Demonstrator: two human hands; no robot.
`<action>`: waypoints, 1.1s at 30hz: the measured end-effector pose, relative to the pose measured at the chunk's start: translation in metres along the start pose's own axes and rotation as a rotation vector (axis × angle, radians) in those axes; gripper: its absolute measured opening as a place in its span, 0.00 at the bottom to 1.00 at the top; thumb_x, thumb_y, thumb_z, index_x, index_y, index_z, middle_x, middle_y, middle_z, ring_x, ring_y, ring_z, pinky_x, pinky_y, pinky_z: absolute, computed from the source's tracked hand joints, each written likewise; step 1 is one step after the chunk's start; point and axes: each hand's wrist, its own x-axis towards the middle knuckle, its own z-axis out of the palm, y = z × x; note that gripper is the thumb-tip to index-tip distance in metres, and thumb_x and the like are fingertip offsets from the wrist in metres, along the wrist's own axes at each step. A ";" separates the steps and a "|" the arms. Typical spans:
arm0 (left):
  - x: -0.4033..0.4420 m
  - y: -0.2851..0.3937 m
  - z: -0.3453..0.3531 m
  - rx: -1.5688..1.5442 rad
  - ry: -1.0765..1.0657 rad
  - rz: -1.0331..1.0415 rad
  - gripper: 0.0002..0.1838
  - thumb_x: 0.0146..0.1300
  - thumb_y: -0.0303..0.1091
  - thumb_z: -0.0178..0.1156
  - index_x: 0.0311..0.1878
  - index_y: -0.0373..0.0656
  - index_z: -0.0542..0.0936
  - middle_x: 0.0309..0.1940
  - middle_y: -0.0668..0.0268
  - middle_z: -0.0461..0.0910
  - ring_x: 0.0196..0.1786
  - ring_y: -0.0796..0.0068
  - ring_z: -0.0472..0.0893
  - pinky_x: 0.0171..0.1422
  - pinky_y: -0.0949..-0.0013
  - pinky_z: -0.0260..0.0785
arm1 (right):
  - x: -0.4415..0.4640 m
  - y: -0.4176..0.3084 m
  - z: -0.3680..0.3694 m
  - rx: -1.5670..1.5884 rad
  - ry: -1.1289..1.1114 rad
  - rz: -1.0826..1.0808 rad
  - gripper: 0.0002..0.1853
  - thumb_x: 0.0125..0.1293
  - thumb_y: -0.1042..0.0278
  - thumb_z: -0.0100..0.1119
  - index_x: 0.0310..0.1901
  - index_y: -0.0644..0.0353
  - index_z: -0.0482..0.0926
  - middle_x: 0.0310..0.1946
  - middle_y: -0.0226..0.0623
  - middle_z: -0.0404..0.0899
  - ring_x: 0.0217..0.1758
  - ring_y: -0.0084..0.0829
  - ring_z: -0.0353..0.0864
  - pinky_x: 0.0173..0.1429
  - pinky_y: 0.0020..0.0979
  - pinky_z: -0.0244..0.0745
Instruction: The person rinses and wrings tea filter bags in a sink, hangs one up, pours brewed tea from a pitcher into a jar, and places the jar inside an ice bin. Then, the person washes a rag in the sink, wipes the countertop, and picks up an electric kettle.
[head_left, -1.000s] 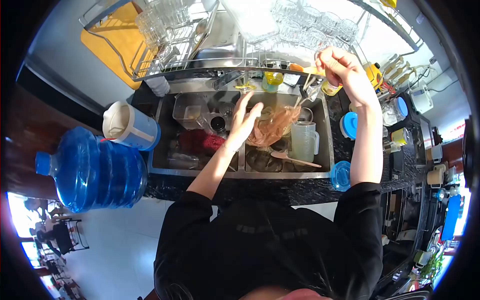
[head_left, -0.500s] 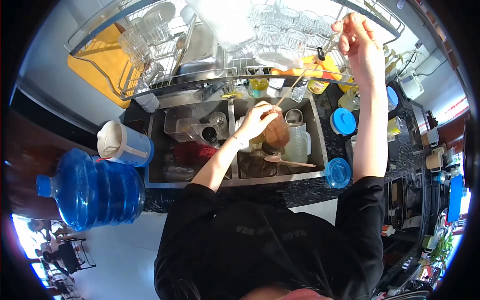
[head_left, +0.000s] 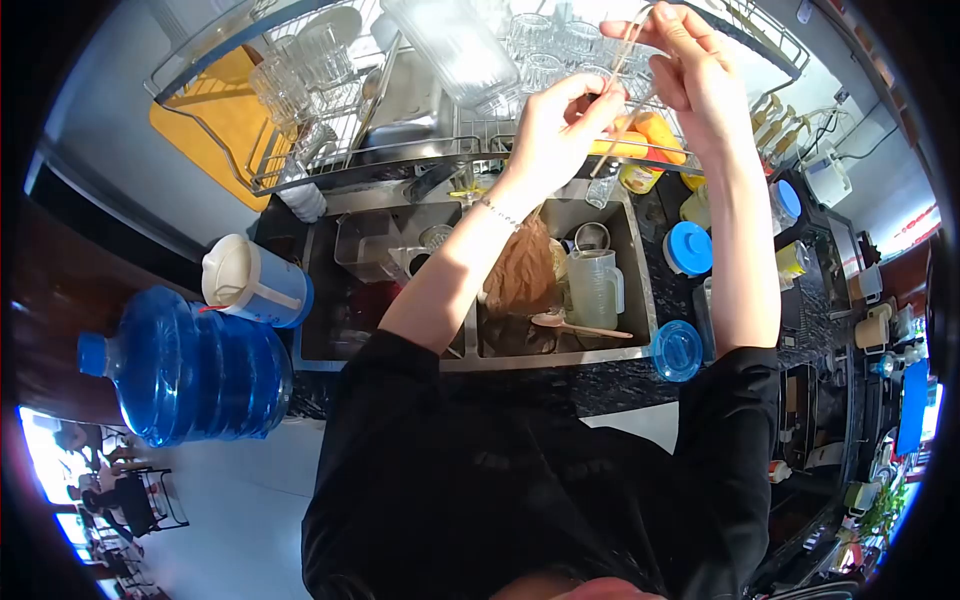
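Note:
Both my hands are raised over the front of the dish rack, pinching a thin tan string. My left hand [head_left: 565, 125] is closed on the string near its fingertips. Up and to the right, my right hand [head_left: 700, 80] grips the looped upper part of the string [head_left: 627, 45], and a loose end dangles between the hands. Below my left wrist, a wet-looking brown cloth bag [head_left: 522, 270] hangs in or over the right sink basin [head_left: 640, 290]; my left forearm hides its top. Whether the string runs into the bag cannot be seen.
A clear measuring jug [head_left: 594, 290] and a pinkish spoon [head_left: 580, 326] are in the right basin. The dish rack [head_left: 400, 155] holds several glasses. A large blue water bottle [head_left: 200, 365] lies at the left beside a white-and-blue pitcher [head_left: 258, 285]. Blue lids [head_left: 677, 350] sit on the right counter.
My left hand has let go of the brown bag's neck and risen up and right to the string. My right hand has shifted slightly left; the string is now looped instead of taut.

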 end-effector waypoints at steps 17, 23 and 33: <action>-0.069 -0.025 -0.001 -0.413 -0.139 -0.523 0.06 0.63 0.30 0.51 0.36 0.36 0.75 0.27 0.66 0.73 0.25 0.82 0.71 0.39 0.77 0.69 | 0.073 -0.002 -0.095 0.547 0.048 -0.158 0.07 0.66 0.60 0.48 0.32 0.51 0.70 0.18 0.22 0.68 0.11 0.09 0.52 0.14 0.12 0.41; -0.068 -0.029 -0.002 -0.281 -0.140 -0.442 0.07 0.63 0.29 0.52 0.37 0.35 0.76 0.27 0.66 0.74 0.25 0.82 0.72 0.38 0.78 0.69 | 0.048 -0.046 -0.056 0.535 0.304 -0.203 0.07 0.66 0.60 0.49 0.32 0.51 0.71 0.19 0.21 0.67 0.11 0.07 0.51 0.14 0.11 0.39; -0.062 0.021 -0.061 -0.119 -0.174 -0.317 0.07 0.61 0.27 0.55 0.37 0.35 0.79 0.26 0.67 0.75 0.24 0.83 0.72 0.31 0.82 0.66 | 0.044 -0.072 -0.028 0.752 -0.130 -0.357 0.07 0.69 0.72 0.39 0.32 0.61 0.64 0.25 0.36 0.68 0.16 0.13 0.55 0.21 0.14 0.49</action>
